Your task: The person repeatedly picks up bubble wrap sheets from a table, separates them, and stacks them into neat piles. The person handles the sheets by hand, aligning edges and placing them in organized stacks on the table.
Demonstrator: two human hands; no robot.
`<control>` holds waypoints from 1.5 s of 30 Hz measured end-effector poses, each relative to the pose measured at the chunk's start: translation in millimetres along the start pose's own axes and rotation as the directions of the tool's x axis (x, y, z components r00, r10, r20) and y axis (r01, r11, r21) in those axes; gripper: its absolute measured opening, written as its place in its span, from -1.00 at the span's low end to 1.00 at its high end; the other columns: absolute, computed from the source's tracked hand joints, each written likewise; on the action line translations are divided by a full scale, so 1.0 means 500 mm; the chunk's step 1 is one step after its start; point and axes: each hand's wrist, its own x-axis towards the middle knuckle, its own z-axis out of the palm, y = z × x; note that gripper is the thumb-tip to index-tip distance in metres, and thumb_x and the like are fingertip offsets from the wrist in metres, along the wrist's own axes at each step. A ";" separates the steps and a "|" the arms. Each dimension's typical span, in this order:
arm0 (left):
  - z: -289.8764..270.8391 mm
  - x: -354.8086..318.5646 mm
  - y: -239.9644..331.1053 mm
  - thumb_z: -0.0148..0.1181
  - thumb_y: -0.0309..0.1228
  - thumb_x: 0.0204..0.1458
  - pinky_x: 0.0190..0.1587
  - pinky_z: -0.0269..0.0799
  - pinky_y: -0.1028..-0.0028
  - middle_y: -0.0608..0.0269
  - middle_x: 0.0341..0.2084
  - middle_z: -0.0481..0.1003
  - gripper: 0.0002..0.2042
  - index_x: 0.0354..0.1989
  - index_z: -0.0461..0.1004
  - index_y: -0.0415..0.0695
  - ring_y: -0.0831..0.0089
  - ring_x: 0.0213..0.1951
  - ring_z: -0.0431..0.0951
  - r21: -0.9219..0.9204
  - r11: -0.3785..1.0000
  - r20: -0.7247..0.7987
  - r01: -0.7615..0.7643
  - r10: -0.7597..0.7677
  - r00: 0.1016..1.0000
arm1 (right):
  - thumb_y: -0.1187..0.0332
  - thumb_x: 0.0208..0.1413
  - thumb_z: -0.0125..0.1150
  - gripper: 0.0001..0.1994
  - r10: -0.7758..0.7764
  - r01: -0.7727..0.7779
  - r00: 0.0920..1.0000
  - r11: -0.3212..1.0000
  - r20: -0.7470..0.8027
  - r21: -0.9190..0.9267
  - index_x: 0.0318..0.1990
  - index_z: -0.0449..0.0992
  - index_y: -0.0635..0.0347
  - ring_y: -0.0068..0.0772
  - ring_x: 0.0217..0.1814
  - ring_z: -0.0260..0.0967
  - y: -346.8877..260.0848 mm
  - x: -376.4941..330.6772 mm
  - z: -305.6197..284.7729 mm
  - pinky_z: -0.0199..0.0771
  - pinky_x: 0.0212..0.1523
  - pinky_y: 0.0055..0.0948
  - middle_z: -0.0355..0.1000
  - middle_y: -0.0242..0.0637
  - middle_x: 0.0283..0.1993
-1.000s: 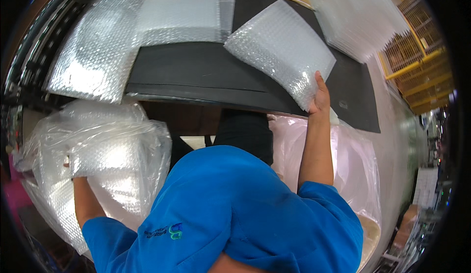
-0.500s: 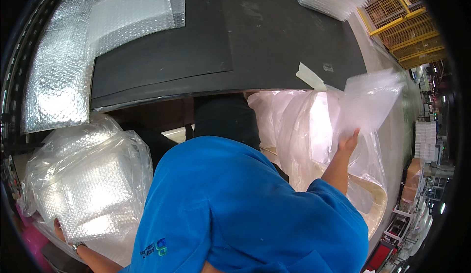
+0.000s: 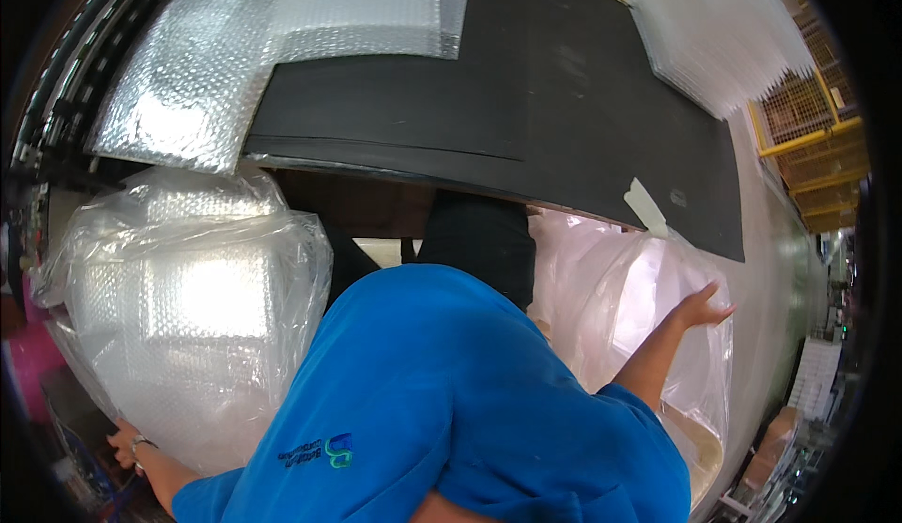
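Observation:
My right hand (image 3: 703,309) is open, thumb and fingers apart, with nothing in it, over the pinkish clear plastic bag (image 3: 583,288) at the right. That bag lines a container with a pale rim (image 3: 703,443). At the lower left, my left hand (image 3: 127,443) is beside the outer edge of a large clear plastic bag (image 3: 296,288). Its fingers look apart, and I see nothing held in them. Stacked bubble wrap sheets (image 3: 211,288) lie in that bag, seen partly through its film.
A black-topped table (image 3: 404,109) stretches ahead. Bubble wrap sheets (image 3: 357,6) lie at its left, by a long silvery bubble wrap strip (image 3: 178,91). A fanned stack of translucent pouches (image 3: 714,34) rests far right. Pale tape (image 3: 646,205) hangs at the table edge; yellow mesh fencing (image 3: 822,152) stands beyond.
The translucent pouches at my right hand are gone from it, and that hand is now bare. My left hand has moved off the bubble wrap to the bag's outer edge. The view has shifted.

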 end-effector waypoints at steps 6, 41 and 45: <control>0.039 -0.076 -0.137 -0.11 -0.14 -0.03 -0.10 0.21 0.12 -0.10 -0.07 0.30 -0.59 -0.04 0.31 -0.07 0.04 -0.08 0.33 0.086 0.993 0.090 0.079 -0.086 0.992 | 0.32 -0.05 0.19 -0.54 -0.486 -0.230 0.654 0.603 0.580 0.764 0.03 0.23 0.18 -0.32 0.03 0.19 -0.486 -0.099 0.079 0.22 0.02 -0.41 0.23 -0.11 -0.03; -0.478 -0.252 0.242 0.06 -0.05 -0.07 0.10 -0.03 -0.02 0.02 0.18 0.00 -0.44 0.12 0.15 0.04 -0.01 0.19 -0.04 -0.284 0.095 -0.417 -0.954 0.884 0.212 | 0.21 -0.05 0.17 -0.38 -0.522 -0.838 -0.118 0.509 0.845 0.197 0.14 0.03 0.11 -0.18 0.10 0.08 -0.786 -0.373 0.234 0.23 -0.01 -0.26 0.08 -0.09 0.07; -0.115 -0.287 0.258 -0.22 0.24 -0.09 -0.01 -0.26 -0.36 0.05 0.24 -0.26 -0.27 0.24 -0.21 0.26 -0.06 0.23 -0.24 -0.325 0.512 0.336 -0.795 0.849 0.409 | 0.17 -0.07 0.18 -0.31 -0.559 -0.899 -0.284 0.437 0.779 -0.015 0.17 -0.06 0.09 0.00 0.18 -0.05 -0.797 -0.379 0.233 0.21 0.00 -0.11 -0.11 0.04 0.16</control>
